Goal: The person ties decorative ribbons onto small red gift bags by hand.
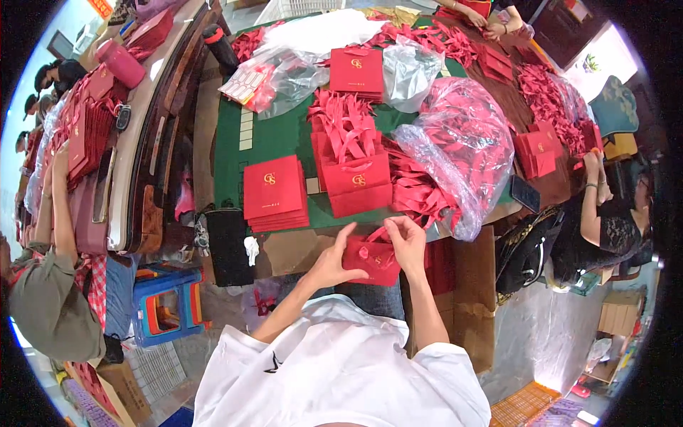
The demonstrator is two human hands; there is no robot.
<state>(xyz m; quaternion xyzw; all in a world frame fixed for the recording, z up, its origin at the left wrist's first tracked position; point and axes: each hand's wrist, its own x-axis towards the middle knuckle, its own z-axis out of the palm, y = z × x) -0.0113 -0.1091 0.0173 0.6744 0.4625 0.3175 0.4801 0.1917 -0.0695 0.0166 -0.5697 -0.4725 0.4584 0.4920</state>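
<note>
A small red paper gift bag (380,265) with gold print is in front of my chest, at the table's near edge. My left hand (329,265) holds its left side, thumb across the front and index finger stretched upward; the other fingers are partly hidden. My right hand (409,249) is at the bag's upper right, thumb and fingers pinched on its red ribbon (383,232). Just beyond stands a stack of red bags with ribbon handles (356,186). To its left lies a neat pile of flat red bags (274,188).
A clear plastic sack of red ribbons (466,142) bulges at the right. More red bags (356,71) lie farther back on the green tabletop (231,142). A phone (524,193) lies near the right edge. Co-workers' arms (592,206) are at both sides. Blue stools (167,302) stand lower left.
</note>
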